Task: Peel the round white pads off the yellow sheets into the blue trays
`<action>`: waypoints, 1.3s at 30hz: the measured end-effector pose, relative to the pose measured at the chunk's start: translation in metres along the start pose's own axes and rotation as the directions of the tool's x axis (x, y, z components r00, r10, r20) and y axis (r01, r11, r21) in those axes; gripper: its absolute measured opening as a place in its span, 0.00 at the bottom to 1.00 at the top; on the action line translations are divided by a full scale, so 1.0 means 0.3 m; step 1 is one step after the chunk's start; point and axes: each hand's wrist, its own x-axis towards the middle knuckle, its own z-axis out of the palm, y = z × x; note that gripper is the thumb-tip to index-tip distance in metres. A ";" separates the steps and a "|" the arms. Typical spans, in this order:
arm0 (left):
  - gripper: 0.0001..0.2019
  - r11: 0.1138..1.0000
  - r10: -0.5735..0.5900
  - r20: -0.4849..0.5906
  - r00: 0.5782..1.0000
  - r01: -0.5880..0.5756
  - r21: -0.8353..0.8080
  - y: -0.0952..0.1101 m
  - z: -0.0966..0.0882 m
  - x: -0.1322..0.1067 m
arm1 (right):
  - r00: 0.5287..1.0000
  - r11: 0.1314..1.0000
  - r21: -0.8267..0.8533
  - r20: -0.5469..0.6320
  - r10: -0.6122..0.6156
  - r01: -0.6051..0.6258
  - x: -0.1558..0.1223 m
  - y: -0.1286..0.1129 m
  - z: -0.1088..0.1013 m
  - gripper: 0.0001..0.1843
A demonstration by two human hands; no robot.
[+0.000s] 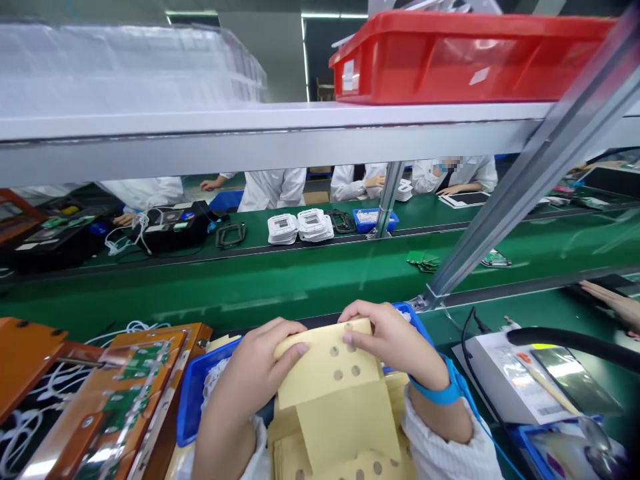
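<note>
A pale yellow sheet with round holes is held up in front of me. My left hand pinches its left top corner, thumb on the face. My right hand grips its right top edge with curled fingers; a blue strap circles that wrist. More yellow sheets hang and lie below it. Under them sits a blue tray.
An orange jig with green boards stands at left. A white device and a black hose lie at right. A green conveyor belt runs across. Co-workers in white coats sit beyond it. A red bin rests on the shelf above.
</note>
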 end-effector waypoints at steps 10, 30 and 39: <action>0.16 0.984 0.034 -0.037 0.999 -0.027 0.174 0.033 0.062 0.001 | 0.999 0.999 0.018 0.018 -0.039 0.039 0.025 0.006 0.043 0.06; 0.08 0.990 0.060 -0.061 0.996 -0.052 0.132 0.039 0.071 0.012 | 0.972 0.970 -0.108 -0.074 -0.225 0.216 0.035 -0.008 0.086 0.12; 0.19 0.980 0.111 -0.041 0.993 -0.102 0.171 0.040 0.066 0.002 | 0.947 0.946 -0.119 -0.080 -0.310 0.300 0.044 -0.004 0.087 0.15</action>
